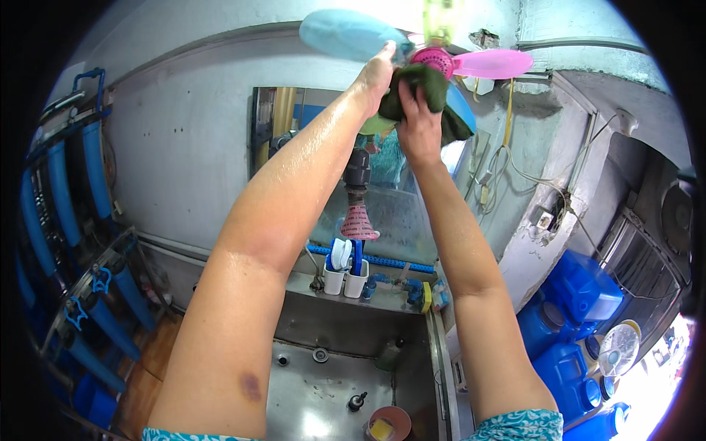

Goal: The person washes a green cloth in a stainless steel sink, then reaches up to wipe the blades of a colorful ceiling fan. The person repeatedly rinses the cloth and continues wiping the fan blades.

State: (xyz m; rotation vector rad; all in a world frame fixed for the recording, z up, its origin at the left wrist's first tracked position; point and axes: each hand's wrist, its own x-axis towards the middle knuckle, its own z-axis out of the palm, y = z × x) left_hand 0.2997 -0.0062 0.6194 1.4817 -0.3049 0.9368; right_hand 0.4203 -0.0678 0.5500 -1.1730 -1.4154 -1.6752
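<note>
Both my arms reach up to a fan with blades of several colours. My left hand [376,79] grips the root of the light-blue blade [342,33], thumb on top. A dark green cloth [426,81] is bunched in my right hand [421,131], pressed just below the pink hub [432,59]. The pink blade [493,64] points right, and a yellow-green blade [439,20] points up. Partly behind the cloth shows a darker blue blade [461,106]. My left forearm looks wet.
Below lies a steel sink [316,404] with a pink bowl [390,424] holding a yellow sponge. White holders [346,282] with brushes stand on its ledge, before a mirror [294,125]. Blue jugs [577,287] stack at right; blue tubes [62,191] line the left. Cables [507,140] hang at right.
</note>
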